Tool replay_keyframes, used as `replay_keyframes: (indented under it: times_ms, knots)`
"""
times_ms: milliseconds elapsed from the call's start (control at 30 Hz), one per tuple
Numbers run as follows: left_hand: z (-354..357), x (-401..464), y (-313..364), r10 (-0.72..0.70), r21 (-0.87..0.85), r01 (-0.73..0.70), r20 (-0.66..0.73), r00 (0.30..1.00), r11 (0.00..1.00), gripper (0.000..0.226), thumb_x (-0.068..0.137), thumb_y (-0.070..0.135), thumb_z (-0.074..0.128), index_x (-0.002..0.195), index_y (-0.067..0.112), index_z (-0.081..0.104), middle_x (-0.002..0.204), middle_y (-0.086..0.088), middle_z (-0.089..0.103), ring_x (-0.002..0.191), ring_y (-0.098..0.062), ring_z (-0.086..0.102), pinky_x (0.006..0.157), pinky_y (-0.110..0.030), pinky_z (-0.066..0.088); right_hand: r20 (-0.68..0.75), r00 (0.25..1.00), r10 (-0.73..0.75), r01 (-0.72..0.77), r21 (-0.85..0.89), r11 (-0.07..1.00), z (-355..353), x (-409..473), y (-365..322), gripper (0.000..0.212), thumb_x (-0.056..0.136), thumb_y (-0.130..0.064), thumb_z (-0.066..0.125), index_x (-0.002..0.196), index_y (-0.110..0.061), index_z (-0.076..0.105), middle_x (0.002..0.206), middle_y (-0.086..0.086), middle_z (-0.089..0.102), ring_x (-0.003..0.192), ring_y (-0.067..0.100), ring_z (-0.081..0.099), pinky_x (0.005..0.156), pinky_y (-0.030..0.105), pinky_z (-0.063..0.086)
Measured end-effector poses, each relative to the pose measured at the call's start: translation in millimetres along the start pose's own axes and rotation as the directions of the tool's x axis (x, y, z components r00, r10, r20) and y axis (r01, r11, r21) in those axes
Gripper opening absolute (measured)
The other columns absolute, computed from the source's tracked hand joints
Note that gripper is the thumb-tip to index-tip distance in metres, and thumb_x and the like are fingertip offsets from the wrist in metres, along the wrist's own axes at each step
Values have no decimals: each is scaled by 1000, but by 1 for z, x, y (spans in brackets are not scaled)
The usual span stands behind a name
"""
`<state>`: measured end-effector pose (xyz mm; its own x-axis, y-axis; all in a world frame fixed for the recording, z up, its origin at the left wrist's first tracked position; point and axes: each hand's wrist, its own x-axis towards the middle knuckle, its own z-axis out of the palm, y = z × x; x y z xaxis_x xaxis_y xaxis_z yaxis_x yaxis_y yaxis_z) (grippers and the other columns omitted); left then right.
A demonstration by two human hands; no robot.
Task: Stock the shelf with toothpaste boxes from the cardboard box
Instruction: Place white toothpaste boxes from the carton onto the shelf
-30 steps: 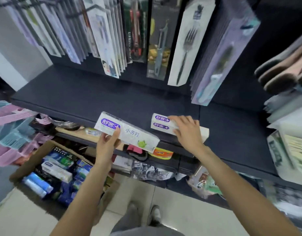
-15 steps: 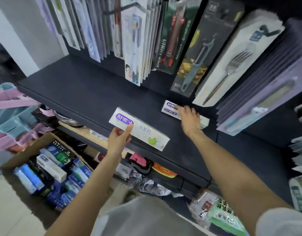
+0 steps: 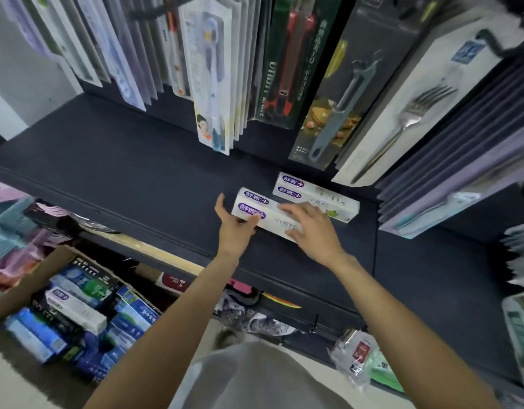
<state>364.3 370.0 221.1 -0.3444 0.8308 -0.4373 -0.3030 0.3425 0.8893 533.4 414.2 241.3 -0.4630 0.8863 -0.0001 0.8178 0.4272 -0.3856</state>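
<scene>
Two white toothpaste boxes with purple logos lie on the dark shelf (image 3: 122, 172). The back box (image 3: 316, 199) sits against the rear under the hanging goods. The front box (image 3: 256, 206) lies just in front of it, parallel. My left hand (image 3: 232, 231) touches the front box's left end with its fingers, and its thumb stands apart from the box. My right hand (image 3: 312, 228) rests flat on top of the front box with its fingers spread. The cardboard box (image 3: 27, 280) stands on the floor at lower left and holds several toothpaste boxes (image 3: 77, 308).
Carded goods hang close above the shelf: toothbrushes (image 3: 210, 84), a peeler (image 3: 337, 107), a fork (image 3: 408, 119). Purple card packs (image 3: 461, 178) overhang at the right. Pink and blue hangers (image 3: 10, 228) sit at the left. Bagged goods fill the lower shelf.
My left hand carried the second toothpaste box onto the shelf and set it in front of the first. My right hand left the back box and now lies on the front one.
</scene>
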Motion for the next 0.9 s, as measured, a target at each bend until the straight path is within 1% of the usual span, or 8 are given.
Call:
replay_keyframes:
  times_ms: [100,167,367,500,567,700,800,900]
  knots:
    - [14,21,9,21,173,-23,11,1000,985,60,85,10,65,139,18,38,126,-7,53,100,-13,58,95,-32,48,-140,990,-19,-21,-274,962,3,22,15,53,81,-3,62,127,-27,52,121,7,53,107,32,49,89,43,34]
    - [27,33,19,60,308,-87,97,993,947,44,84,8,62,127,12,54,123,-7,57,106,-17,59,97,-31,45,-147,988,44,-94,-355,930,2,38,23,58,79,2,60,128,-27,50,124,8,51,108,33,47,90,44,34]
    - [54,50,39,-16,479,-121,272,962,870,46,86,14,57,131,16,49,128,-5,56,121,-21,50,103,-32,39,-142,979,143,-200,-575,794,2,54,26,55,86,-2,49,136,-22,39,130,15,44,113,35,48,95,49,37]
    - [41,38,31,11,530,-146,249,968,836,50,89,18,56,138,15,42,134,-3,54,124,-19,49,105,-30,37,-191,980,56,-135,-429,893,12,26,8,59,69,0,68,126,-9,54,119,15,57,107,37,54,88,47,44]
    - [18,20,23,109,570,-216,216,970,792,36,91,21,55,127,17,53,120,-1,64,113,-19,58,100,-33,43,-203,979,-15,-52,-319,946,19,4,-11,41,72,-1,66,112,-7,63,105,14,65,96,37,60,82,45,48]
    - [-48,-46,3,352,702,-283,48,935,654,19,92,28,53,107,22,63,92,5,71,87,-17,65,78,-32,50,-49,988,-147,141,-112,984,34,-42,-64,23,86,-8,57,107,-13,66,95,7,71,82,29,65,69,35,50]
    - [-114,-100,-33,374,788,-172,-80,924,592,15,91,28,53,101,22,63,80,4,69,74,-17,63,62,-28,42,93,947,-307,310,-13,951,59,-71,-99,13,88,-14,58,97,-16,67,82,3,71,68,26,66,54,30,46]
    - [-184,-150,-78,266,811,36,-233,936,583,18,90,32,49,101,23,61,84,5,67,78,-17,63,63,-30,42,238,882,-406,401,71,913,98,-92,-128,9,84,-13,62,91,-16,68,76,4,71,63,28,65,48,29,43]
